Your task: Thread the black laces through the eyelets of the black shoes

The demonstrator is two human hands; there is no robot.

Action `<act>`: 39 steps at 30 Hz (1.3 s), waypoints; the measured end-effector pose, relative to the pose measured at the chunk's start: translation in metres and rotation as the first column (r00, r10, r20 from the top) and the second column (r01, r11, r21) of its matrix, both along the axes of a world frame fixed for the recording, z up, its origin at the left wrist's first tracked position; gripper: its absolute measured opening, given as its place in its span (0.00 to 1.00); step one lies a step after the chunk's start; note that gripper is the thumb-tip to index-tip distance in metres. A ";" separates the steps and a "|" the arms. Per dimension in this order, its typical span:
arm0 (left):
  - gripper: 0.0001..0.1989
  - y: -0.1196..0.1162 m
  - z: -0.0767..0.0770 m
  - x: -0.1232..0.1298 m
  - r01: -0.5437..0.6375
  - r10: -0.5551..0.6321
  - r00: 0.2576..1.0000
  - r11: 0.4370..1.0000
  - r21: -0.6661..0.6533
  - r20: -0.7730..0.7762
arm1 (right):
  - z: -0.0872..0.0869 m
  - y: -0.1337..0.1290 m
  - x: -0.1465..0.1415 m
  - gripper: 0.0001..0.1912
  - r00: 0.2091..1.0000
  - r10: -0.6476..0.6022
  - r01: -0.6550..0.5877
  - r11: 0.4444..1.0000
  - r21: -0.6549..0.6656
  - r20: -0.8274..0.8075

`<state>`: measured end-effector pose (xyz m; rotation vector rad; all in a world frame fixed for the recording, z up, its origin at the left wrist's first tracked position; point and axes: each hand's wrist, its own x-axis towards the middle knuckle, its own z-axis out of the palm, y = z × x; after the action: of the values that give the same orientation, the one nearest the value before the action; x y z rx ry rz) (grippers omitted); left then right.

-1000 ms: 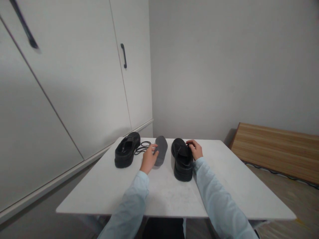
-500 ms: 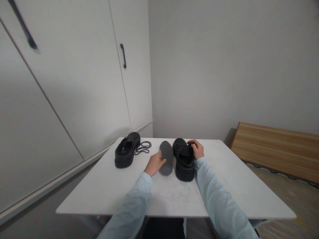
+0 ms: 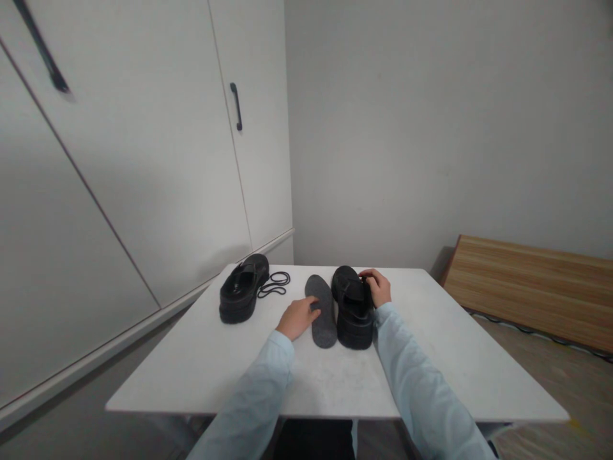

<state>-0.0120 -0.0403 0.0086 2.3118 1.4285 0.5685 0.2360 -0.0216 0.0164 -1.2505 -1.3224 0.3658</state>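
Note:
My left hand (image 3: 299, 317) rests over the left edge of a grey insole (image 3: 325, 324), thumb and fingers apart. The insole lies flat on the white table, its toe end pointing away from me and slightly left. Just right of it stands a black shoe (image 3: 355, 332) with no lace visible in it, heel toward me. My right hand (image 3: 378, 287) is closed on the shoe's right upper side; the fingertips are partly hidden. Farther left are a second black shoe (image 3: 239, 300) and a loose black shoelace (image 3: 274, 284).
The white table (image 3: 215, 377) ends close in front of me. A white cabinet (image 3: 143, 160) with dark handles runs along the left. Behind the table is a grey wall (image 3: 407, 128). At the right, a wood-grain board (image 3: 527, 287) sits low by the wall.
The insole has come down toward me and turned a little, and it now lies flat. My left hand's fingers have loosened from it. My right hand stays at the shoe.

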 end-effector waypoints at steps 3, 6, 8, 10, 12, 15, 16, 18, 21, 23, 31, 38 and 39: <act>0.16 -0.002 0.005 0.000 -0.071 0.072 0.997 0.997 0.040 -0.023 | 0.001 -0.001 0.000 0.13 1.000 0.001 -0.001 1.000 0.001 0.005; 0.15 -0.002 0.008 -0.001 -0.156 0.162 0.986 0.981 0.112 -0.049 | 0.002 -0.001 -0.001 0.13 1.000 0.001 -0.002 1.000 0.002 0.021; 0.15 0.001 0.008 -0.003 -0.194 0.206 0.976 0.969 0.151 -0.073 | 0.002 -0.001 -0.001 0.13 1.000 -0.006 0.006 1.000 0.002 0.026; 0.16 0.005 0.007 -0.008 -0.217 0.236 0.965 0.963 0.160 -0.116 | 0.002 0.000 -0.001 0.13 0.999 -0.013 0.013 1.000 0.003 0.029; 0.18 0.012 0.009 -0.015 -0.242 0.267 0.948 0.958 0.157 -0.170 | 0.001 0.000 -0.001 0.14 0.999 -0.014 0.014 1.000 0.001 0.034; 0.21 0.026 0.016 -0.026 -0.277 0.307 0.917 0.950 0.146 -0.255 | 0.001 0.000 0.000 0.14 0.999 -0.009 0.009 1.000 -0.003 0.040; 0.22 0.031 0.020 -0.029 -0.282 0.308 0.908 0.951 0.130 -0.284 | 0.001 0.001 0.000 0.14 0.999 -0.009 0.009 1.000 -0.004 0.042; 0.20 0.042 0.028 -0.035 -0.306 0.315 0.890 0.949 0.081 -0.330 | 0.001 0.001 0.000 0.14 0.999 -0.008 0.008 1.000 -0.001 0.049; 0.19 0.054 0.035 -0.038 -0.360 0.355 0.874 0.932 0.048 -0.333 | 0.000 0.001 0.000 0.14 0.998 -0.009 0.009 1.000 0.003 0.060; 0.20 0.058 0.033 -0.036 -0.393 0.393 0.862 0.917 0.069 -0.321 | 0.000 0.002 0.000 0.14 0.998 -0.012 0.012 1.000 0.005 0.061; 0.22 0.051 -0.002 -0.019 -0.452 0.496 0.789 0.868 0.205 -0.363 | 0.001 0.001 0.000 0.15 0.998 0.000 -0.001 1.000 0.007 0.056; 0.20 0.054 -0.009 -0.026 -0.375 0.418 0.842 0.908 0.187 -0.340 | 0.002 0.000 0.000 0.15 0.998 -0.003 0.003 1.000 0.002 0.066; 0.20 0.055 -0.009 -0.028 -0.355 0.398 0.854 0.916 0.185 -0.334 | 0.002 0.000 -0.001 0.15 0.998 -0.003 0.003 1.000 0.001 0.068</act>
<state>-0.0398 0.0144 -0.0005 2.3214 2.1098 0.3358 0.2355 -0.0214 0.0185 -1.2735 -1.3775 0.3227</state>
